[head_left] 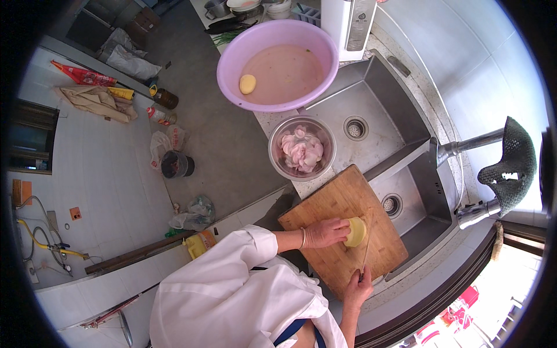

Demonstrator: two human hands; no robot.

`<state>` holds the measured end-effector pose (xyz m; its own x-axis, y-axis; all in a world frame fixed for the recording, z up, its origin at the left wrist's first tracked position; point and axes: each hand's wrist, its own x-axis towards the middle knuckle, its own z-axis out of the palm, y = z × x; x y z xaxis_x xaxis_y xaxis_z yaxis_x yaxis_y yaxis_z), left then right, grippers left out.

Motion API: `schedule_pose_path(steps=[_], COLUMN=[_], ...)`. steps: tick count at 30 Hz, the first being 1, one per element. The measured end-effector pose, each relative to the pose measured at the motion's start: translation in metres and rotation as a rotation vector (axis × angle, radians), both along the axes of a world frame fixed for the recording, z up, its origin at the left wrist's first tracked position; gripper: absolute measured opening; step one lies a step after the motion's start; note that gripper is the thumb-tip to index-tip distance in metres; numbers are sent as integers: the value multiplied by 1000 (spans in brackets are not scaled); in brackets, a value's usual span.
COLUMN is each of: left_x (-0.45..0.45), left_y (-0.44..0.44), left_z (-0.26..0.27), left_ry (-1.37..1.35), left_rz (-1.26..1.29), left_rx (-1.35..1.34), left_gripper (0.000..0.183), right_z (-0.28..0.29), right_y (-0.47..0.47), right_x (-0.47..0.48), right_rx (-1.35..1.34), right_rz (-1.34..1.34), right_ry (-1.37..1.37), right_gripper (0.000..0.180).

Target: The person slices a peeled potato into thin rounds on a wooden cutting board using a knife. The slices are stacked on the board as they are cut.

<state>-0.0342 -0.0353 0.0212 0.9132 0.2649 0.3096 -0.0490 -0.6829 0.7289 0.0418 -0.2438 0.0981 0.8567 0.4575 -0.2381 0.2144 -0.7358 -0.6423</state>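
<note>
On a wooden cutting board [322, 209], my left hand [328, 232] holds down a peeled yellow potato [356, 232] that shows a flat cut face. My right hand [359, 287] grips a knife [368, 248] by its dark handle, at the lower right of the board. The blade is seen nearly edge-on, just right of the potato. Beyond the board, a steel bowl [273, 152] contains pale pink slices. Farther off, a whole peeled potato [247, 84] lies in water in a large purple basin [278, 28].
A double steel sink [374, 108] adjoins the board on the right, with a faucet [474, 141] and a dark green mesh cloth [515, 165] over it. A white appliance [343, 30] stands behind the basin. Eggplants [226, 26] and bowls lie at the counter's far end.
</note>
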Motion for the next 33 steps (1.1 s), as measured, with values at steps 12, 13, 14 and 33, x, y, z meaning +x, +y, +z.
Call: schedule_pose_path(steps=[12,13,14,33], left_x=[4,4,3,0], left_y=[-3,-3,-4,0], left_z=[-7,-7,-7,-3], left_ry=[-9,6,21,38], left_rz=[16,12,11,16], left_rx=[-7,-12,-17,-33], left_gripper=[31,31,31,30], right_z=[14,12,12,20], right_y=[9,7,5,16], right_x=[2,3,3,7], right_rx=[21,2,-18,65], right_rz=[-55,-37,-17,73], right_ry=[162,182,202,241], right_gripper=[14,14,14,11])
